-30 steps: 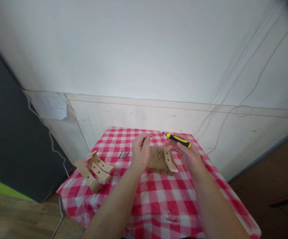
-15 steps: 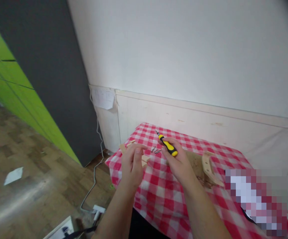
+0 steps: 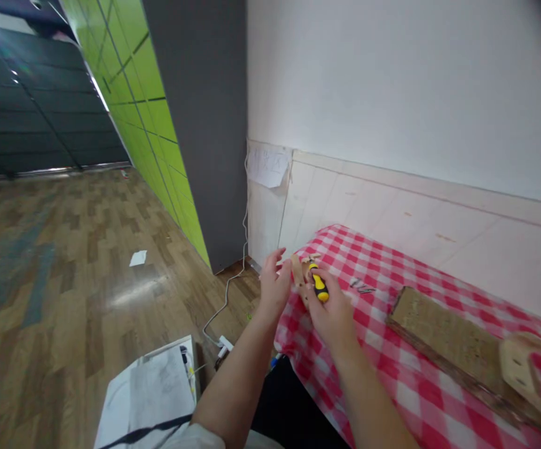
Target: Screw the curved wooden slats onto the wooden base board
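Yellow and black plastic is shown on the handle of a screwdriver (image 3: pixel 319 287), which is grasped in the right hand (image 3: pixel 336 317) above the left end of the worktop (image 3: pixel 373 343). Its tip is pointed away from the body, towards a small group of pale wooden pieces (image 3: pixel 297 272), by which part of the view beyond the tool is filled. The left hand (image 3: pixel 274 288) is held with its fingers loosely parted, just beside the nearest of these pieces; whether the wood is touched by the thumb cannot be told. Nothing is seen to be gripped by that hand.

The worktop is covered by a red and white checked cloth (image 3: pixel 380 308). To the right of the screwdriver, a few slender metal pieces (image 3: pixel 362 287) are laid together on the cloth, too small to be made out clearly. Further right, a brown wooden block (image 3: pixel 443 333) is set down flat, its upper face marked with small dark holes. At its far right end a curved, pale wooden bracket (image 3: pixel 513 374) is placed, with two dark holes visible in it.

On the wall behind, a sheet of paper (image 3: pixel 267 166) is fixed. A white cable (image 3: pixel 226 301) is trailed across the wood-patterned floor (image 3: pixel 88 249), where an open white box (image 3: pixel 153 386) is also seen.
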Action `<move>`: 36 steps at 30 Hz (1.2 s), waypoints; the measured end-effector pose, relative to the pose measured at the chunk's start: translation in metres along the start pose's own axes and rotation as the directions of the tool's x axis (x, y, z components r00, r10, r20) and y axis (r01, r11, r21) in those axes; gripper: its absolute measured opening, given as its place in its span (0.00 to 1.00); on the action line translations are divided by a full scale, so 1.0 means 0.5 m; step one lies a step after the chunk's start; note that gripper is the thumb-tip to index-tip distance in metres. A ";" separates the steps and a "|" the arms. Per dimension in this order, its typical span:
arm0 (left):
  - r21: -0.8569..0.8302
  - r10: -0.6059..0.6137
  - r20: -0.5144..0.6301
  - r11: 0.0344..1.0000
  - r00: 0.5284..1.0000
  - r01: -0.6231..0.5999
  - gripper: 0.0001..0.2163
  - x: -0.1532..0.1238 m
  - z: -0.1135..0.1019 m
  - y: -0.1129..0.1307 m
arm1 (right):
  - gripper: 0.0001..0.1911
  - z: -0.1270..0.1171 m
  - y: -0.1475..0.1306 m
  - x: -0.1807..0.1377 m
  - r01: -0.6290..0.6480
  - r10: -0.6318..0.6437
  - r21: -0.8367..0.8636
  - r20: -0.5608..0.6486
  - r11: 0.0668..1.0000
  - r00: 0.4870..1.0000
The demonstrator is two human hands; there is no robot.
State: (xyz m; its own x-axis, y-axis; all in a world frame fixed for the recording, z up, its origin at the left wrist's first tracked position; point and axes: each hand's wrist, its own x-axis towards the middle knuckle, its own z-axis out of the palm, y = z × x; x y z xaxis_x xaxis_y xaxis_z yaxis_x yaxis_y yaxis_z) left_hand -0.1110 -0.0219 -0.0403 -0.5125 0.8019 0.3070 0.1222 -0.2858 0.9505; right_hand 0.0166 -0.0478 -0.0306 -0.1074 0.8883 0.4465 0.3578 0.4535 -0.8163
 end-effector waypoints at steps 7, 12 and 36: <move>0.021 -0.190 0.278 0.981 0.942 0.192 0.28 0.064 0.026 -0.067 | 0.20 0.027 0.041 -0.007 0.140 -0.135 -0.118 0.051 0.983 0.990; 0.081 -0.246 0.247 0.969 0.937 0.233 0.22 0.071 0.013 -0.051 | 0.18 0.015 0.006 -0.007 0.201 -0.214 -0.165 -0.065 0.965 0.975; -0.109 -0.149 0.837 0.898 0.527 0.426 0.01 -0.099 0.403 0.223 | 0.11 -0.552 0.011 0.008 0.111 -0.172 -0.133 -0.679 0.985 0.713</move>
State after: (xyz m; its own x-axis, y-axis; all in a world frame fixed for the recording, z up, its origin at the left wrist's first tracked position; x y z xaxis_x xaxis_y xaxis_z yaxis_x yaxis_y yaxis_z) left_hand 0.0994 0.0124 0.0600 0.4228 0.9041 0.0610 -0.2008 0.0278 0.9792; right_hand 0.2740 -0.0614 0.0678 0.4920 0.5064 0.7081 0.4636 0.5361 -0.7055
